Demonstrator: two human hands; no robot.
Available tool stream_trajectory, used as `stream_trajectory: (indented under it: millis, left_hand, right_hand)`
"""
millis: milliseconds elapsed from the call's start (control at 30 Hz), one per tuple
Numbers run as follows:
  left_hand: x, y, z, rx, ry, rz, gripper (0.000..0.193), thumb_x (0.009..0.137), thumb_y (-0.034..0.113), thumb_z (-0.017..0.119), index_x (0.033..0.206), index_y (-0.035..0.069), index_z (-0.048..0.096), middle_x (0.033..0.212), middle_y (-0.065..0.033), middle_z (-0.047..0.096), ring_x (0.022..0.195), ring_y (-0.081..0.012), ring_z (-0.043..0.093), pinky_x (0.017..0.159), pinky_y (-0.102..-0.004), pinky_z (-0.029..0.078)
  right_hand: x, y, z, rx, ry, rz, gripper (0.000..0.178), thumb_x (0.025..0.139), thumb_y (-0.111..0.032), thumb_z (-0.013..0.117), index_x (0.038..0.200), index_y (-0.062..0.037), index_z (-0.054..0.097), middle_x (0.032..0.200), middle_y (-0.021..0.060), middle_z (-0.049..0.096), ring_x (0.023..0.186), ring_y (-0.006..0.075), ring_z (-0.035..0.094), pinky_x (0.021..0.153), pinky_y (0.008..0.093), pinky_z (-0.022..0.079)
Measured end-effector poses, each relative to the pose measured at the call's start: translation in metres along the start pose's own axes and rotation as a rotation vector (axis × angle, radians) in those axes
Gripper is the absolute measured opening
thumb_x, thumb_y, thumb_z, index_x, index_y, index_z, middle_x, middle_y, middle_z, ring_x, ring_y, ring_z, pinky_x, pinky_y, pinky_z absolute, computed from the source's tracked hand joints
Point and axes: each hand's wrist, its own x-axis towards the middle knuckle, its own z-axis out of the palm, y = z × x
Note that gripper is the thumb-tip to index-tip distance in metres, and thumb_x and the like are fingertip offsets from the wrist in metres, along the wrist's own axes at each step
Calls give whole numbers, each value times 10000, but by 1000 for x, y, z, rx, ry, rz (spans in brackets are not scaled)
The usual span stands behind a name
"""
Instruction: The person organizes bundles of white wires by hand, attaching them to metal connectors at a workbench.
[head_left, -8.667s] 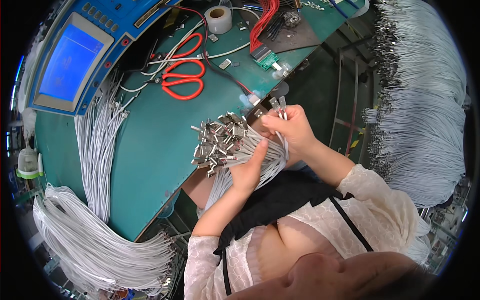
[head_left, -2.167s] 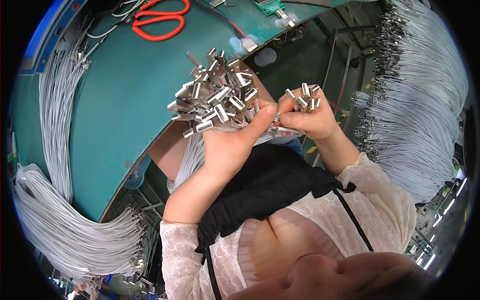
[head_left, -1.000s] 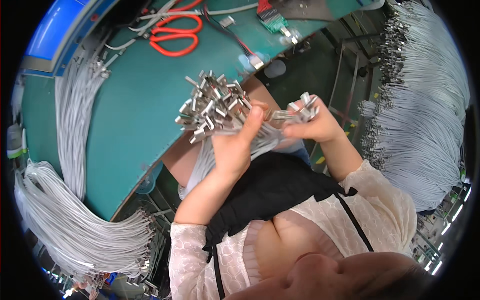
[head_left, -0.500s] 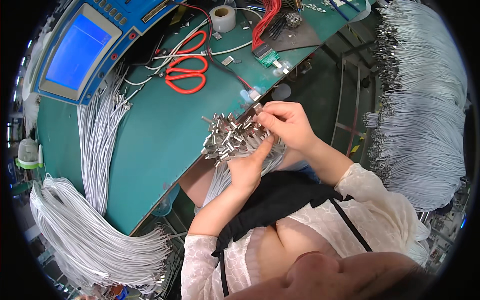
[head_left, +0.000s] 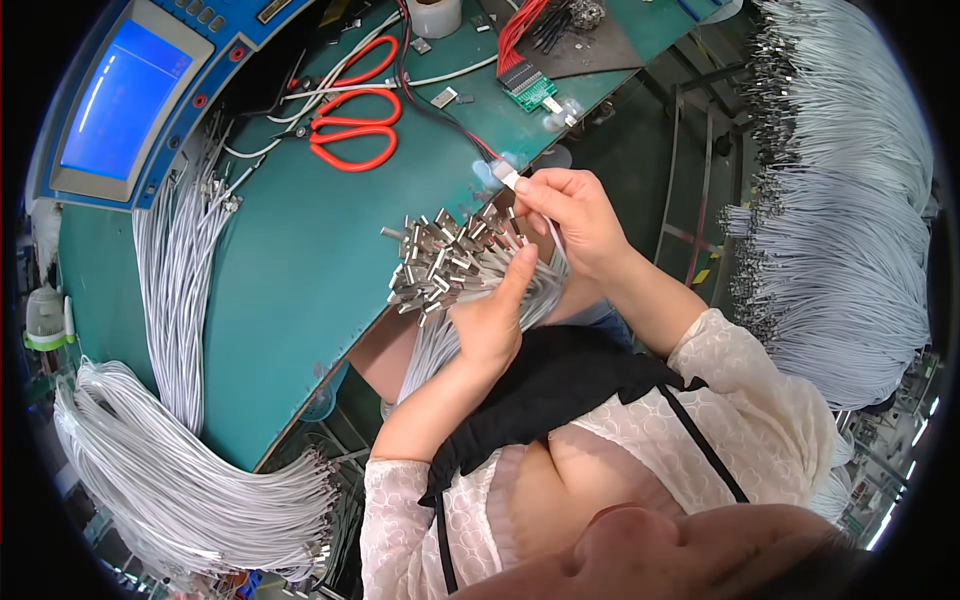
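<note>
My left hand (head_left: 485, 325) is closed around a thick bundle of white USB cables (head_left: 450, 262), their metal plugs fanned out above the thumb. With thumb and fingers pinched, my right hand (head_left: 582, 215) holds the end of one USB cable (head_left: 558, 238) from beside that bundle. Its plug meets a small white socket (head_left: 503, 170) at the table's edge; how deep it sits is hidden. Red and black wires lead from the socket across the table. Just beyond it, a green circuit board (head_left: 530, 92) with a red ribbon of wires carries another plug.
A blue tester (head_left: 150, 90) with a lit screen stands at the far left of the green table (head_left: 290, 270). Red-handled scissors (head_left: 355, 145) lie near it. White cable bundles (head_left: 180, 300) rest on the left, and a large stack of cables (head_left: 830, 220) hangs at the right.
My right hand has brought one cable's plug from the bundle up to the socket. White marks have appeared on the tester's screen. The whole view has shifted slightly.
</note>
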Motion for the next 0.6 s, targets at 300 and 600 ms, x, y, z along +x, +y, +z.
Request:
stream_trajectory:
  millis: [300,600]
  left_hand:
    - [3,-7,2,39,69,81,290,749,4,637,1012,-1,514,972,-50,546,866,-119,523,784,-244,419]
    - [-5,2,0,2,53,41,387,728,-15,650,1071,4,474,1013,-58,524,904,-126,507,798,-252,417]
  right_hand:
    - [-5,1,5,-161,-83,-55,177,800,-117,576,680,13,589,613,6,538,518,47,430,460,190,322]
    - [-4,2,-6,-25,39,130,149,781,-117,608,711,14,603,637,13,550,517,37,442,478,185,340]
